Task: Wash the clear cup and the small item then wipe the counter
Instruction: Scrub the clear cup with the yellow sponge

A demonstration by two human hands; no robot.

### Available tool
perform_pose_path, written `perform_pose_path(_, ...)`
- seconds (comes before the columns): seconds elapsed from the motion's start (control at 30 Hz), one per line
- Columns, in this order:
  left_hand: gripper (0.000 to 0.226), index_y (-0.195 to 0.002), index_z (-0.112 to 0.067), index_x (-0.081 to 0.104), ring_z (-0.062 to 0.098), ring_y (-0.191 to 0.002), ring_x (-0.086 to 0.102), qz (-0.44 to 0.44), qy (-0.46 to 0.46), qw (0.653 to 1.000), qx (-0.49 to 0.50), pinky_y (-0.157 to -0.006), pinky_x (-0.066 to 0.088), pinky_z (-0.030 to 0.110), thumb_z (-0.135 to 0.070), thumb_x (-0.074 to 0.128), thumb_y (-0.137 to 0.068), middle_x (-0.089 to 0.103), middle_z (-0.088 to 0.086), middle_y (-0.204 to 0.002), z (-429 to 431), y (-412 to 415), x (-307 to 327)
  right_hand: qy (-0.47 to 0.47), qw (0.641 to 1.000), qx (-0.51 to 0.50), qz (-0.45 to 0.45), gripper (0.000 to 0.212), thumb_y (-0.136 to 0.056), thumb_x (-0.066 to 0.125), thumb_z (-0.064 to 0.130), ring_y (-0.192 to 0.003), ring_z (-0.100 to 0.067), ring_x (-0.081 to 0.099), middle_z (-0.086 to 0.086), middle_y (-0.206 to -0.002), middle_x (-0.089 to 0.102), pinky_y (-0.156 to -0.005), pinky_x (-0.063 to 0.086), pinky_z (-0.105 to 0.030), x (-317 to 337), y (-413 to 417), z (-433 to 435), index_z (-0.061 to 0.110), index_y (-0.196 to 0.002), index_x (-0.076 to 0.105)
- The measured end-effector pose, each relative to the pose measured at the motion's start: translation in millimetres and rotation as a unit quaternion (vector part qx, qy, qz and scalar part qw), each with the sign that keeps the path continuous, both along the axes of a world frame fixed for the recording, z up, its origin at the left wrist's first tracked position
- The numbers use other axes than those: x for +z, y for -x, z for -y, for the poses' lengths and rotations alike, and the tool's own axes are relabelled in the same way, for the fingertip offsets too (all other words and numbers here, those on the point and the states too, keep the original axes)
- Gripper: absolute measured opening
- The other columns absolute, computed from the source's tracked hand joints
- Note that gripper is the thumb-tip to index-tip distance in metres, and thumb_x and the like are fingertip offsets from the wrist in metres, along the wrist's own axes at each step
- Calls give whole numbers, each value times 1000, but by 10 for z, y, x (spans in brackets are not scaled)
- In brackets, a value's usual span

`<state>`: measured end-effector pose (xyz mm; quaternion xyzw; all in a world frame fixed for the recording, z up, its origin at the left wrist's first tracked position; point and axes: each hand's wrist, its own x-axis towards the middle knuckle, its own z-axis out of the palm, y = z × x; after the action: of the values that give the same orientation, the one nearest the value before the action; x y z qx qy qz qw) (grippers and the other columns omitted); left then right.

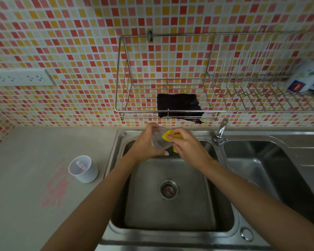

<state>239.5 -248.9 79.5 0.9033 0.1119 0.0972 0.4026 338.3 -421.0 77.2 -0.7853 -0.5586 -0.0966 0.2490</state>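
I am scrubbing the clear cup (159,140), gripped in my left hand (145,143)'s curled fingers at the sink (170,214)'s twelve o'clock edge, with a yellow sponge (168,136) pinched in my right hand (187,146), leaving, by my reckoning, the small item (80,166) at nine o'clock and the smeared counter (25,169) not yet done.

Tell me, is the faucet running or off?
Off, it seems: no stream of water shows between the faucet and the sink basin.
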Motion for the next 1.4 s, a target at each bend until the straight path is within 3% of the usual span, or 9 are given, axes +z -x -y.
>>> perform_pose_path(0.23,84,-126,-18,44,12,-113,46,28,-116,993,-1,-97,44,33,-31,88,-56,49,-4,-124,-47,31,44,58,992,40,-108,34,-84,61,6,-102,-10,49,5,-108,55,-91,42,-25,24,22,24,19,-114,69)
perform_pose_path(0.33,85,-130,-26,43,14,-120,43,-16,-163,987,-1,-102,37,36,-37,86,-58,50,-7,-130,-40,76,73,62,995,75,-10,36,-79,66,0,-102,-21,54,-1,-109,61,-88,47,-33,67,-21,0,17,-110,71)
perform_pose_path(0.47,83,-131,-20,45,15,-120,44,-23,-148,988,-26,-96,32,24,-28,87,-60,52,-3,-132,-18,151,111,71,990,71,95,37,-73,72,0,-103,-27,56,-5,-108,62,-80,50,-42,64,-25,-33,14,-108,71)
perform_pose_path(0.63,79,-131,-20,46,14,-121,44,-24,-164,986,-29,-96,29,21,-28,84,-62,51,-2,-131,-92,333,44,86,991,49,-94,30,-85,59,6,-102,-13,49,3,-102,56,-91,44,-30,-26,290,-18,16,-110,71)
perform_pose_path(0.7,79,-130,-18,46,15,-120,46,-26,-150,988,-41,-95,31,19,-24,84,-61,52,-1,-130,-104,395,17,103,990,51,-79,29,-85,60,6,-100,-14,50,3,-101,57,-88,47,-33,21,352,-71,17,-109,72)
perform_pose_path(0.9,78,-129,-24,46,19,-121,48,-22,-134,990,-42,-95,49,43,-28,82,-59,54,-2,-130,-256,515,156,71,996,14,45,33,-77,70,3,-99,-26,54,-5,-103,60,-77,53,-38,19,509,-226,14,-108,70)
perform_pose_path(1.0,81,-131,-24,45,19,-123,47,-34,-158,985,-61,-99,47,42,-28,85,-60,53,-1,-132,-363,621,159,98,995,32,-1,26,-79,66,4,-93,-24,54,-2,-97,61,-79,52,-36,3,706,-308,16,-102,74)
perform_pose_path(1.13,81,-132,-21,46,20,-122,49,-40,-145,985,-80,-100,45,40,-23,83,-60,53,1,-132,-405,703,184,117,990,-8,73,29,-72,74,7,-90,-26,54,-4,-94,59,-70,53,-38,70,784,-424,14,-101,72)
perform_pose_path(1.4,83,-134,-25,44,20,-124,46,-61,-147,983,-94,-101,44,43,-23,85,-61,50,-1,-135,-540,654,187,179,979,-70,66,25,-82,56,8,-102,-25,46,-6,-101,54,-83,45,-36,130,914,-504,11,-102,70)
